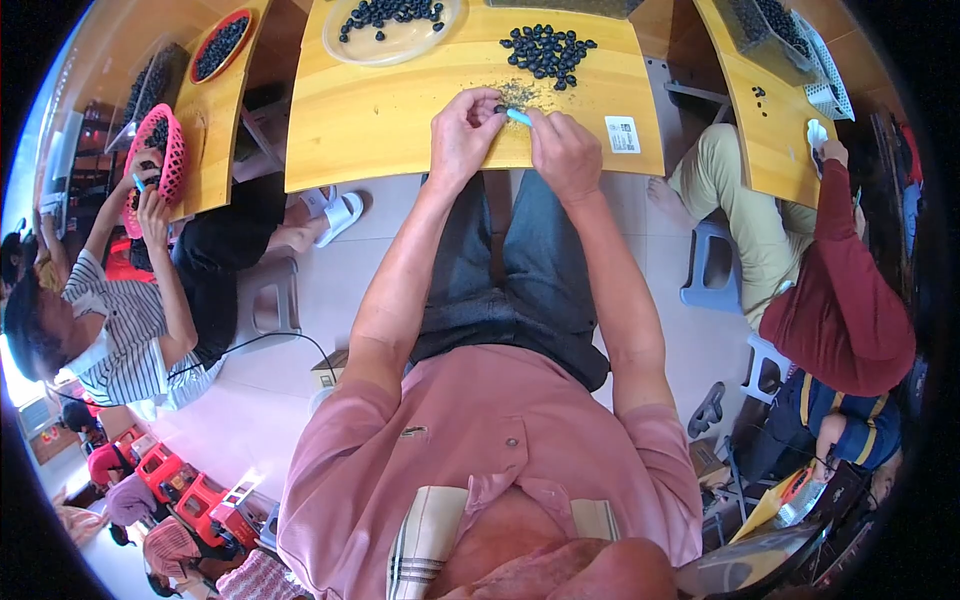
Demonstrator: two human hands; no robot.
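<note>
Over the near edge of the yellow wooden table, my left hand (463,132) pinches a small dark round piece (500,108) between thumb and fingers. My right hand (567,152) grips a slim tool with a light blue handle (518,116), its end against the piece. The tool's tip is hidden at the left fingers. Just beyond my hands, dark crumbs (527,93) are scattered on the wood. A pile of similar dark, nut-like pieces (545,55) lies behind them. To its left, a shallow clear plate (361,49) holds more of these pieces.
A white label (622,135) lies flat on the table (400,120), right of my hand. At the far edge stands a clear bin (565,8). Co-workers sit at tables on both sides; the left one works over a pink basket (172,170). A blue stool (712,268) stands at right.
</note>
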